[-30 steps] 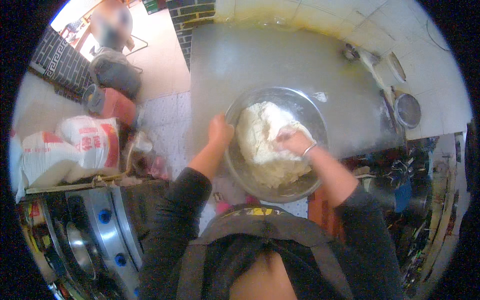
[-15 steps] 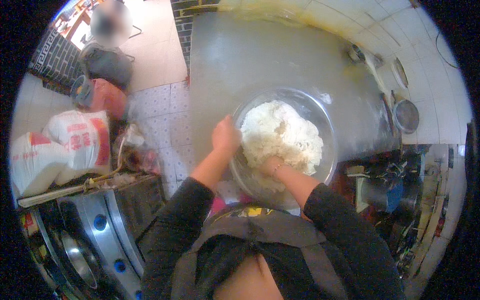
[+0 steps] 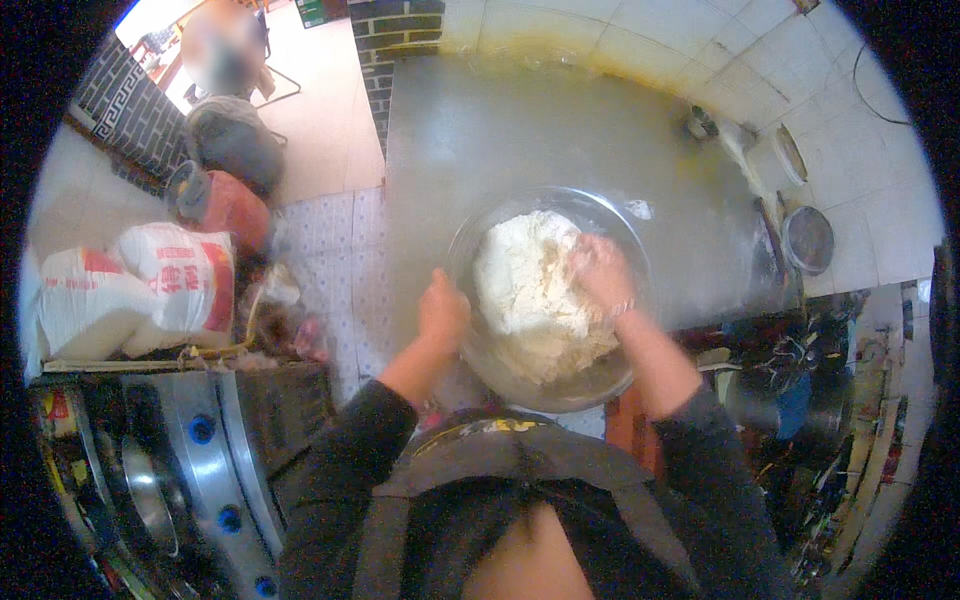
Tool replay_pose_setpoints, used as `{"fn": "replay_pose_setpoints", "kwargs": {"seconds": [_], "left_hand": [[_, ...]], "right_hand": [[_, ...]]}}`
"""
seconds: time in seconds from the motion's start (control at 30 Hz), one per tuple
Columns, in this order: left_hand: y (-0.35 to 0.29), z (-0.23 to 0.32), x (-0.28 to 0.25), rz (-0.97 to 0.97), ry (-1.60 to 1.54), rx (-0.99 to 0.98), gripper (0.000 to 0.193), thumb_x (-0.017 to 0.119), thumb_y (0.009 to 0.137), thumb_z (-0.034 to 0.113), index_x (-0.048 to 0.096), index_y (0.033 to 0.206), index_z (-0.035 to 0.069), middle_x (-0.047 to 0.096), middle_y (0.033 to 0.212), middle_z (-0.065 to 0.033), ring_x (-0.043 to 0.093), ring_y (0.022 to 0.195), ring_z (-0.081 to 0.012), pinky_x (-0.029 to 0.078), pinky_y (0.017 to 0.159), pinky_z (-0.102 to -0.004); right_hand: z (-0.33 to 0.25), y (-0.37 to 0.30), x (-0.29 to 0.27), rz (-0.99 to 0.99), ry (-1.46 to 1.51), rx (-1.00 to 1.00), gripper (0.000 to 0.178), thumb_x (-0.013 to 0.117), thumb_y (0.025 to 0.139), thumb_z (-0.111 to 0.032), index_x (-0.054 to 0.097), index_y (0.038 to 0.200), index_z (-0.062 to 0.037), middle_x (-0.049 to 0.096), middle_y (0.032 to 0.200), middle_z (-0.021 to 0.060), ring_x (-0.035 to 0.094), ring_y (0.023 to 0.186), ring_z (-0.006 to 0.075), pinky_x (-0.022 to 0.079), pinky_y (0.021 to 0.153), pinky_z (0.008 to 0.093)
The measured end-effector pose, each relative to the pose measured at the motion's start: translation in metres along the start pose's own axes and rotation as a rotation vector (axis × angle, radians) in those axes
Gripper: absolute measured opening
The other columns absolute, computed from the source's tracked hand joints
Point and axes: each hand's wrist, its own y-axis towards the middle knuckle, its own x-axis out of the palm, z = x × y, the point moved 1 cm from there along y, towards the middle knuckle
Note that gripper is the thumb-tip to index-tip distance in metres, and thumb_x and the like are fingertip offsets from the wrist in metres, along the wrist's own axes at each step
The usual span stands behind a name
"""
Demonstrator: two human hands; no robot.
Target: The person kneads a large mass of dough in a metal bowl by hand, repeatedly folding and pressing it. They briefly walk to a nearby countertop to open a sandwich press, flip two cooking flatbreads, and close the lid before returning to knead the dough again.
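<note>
A large shiny metal mixing bowl stands near the front edge of the grey worktop. Heaped inside is pale, crumbly flour, with a yellower, damp-looking patch toward me. My left hand is closed on the bowl's left rim. At the right side of the heap, my right hand touches the flour, a band around its wrist. Motion blurs its fingers, and the flour partly hides them.
The grey worktop runs back to a tiled wall. A round sieve-like thing lies at its right edge. Left are stuffed white sacks, a red container and a metal stove front. A blurred person is far left.
My right hand has moved from the near side of the flour up to its right side. My left hand stays at the left rim. The view has shifted slightly.
</note>
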Motion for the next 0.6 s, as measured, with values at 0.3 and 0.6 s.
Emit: {"fn": "replay_pose_setpoints", "kwargs": {"seconds": [0.3, 0.6], "left_hand": [[0.033, 0.018, -0.013, -0.047, 0.062, 0.039, 0.029, 0.053, 0.075, 0.012, 0.048, 0.103, 0.003, 0.059, 0.093, -0.0229, 0.056, 0.090, -0.0398, 0.044, 0.077, -0.0466], [0.052, 0.004, 0.001, -0.010, 0.104, 0.083, 0.029, 0.054, 0.073, 0.009, 0.050, 0.101, 0.005, 0.060, 0.089, -0.0222, 0.057, 0.086, -0.0392, 0.045, 0.073, -0.0468]], "right_hand": [[0.072, 0.076, 0.064, -0.400, 0.718, 0.612, 0.047, 0.043, 0.088, -0.039, 0.055, 0.110, 0.0021, 0.059, 0.107, 0.0145, 0.057, 0.095, 0.0234, 0.042, 0.084, 0.0336], [-0.019, 0.003, 0.018, -0.473, -0.335, -0.387, 0.050, 0.068, 0.064, -0.028, 0.054, 0.109, -0.0120, 0.059, 0.093, 0.0189, 0.056, 0.089, 0.0336, 0.045, 0.079, 0.0398]]}}
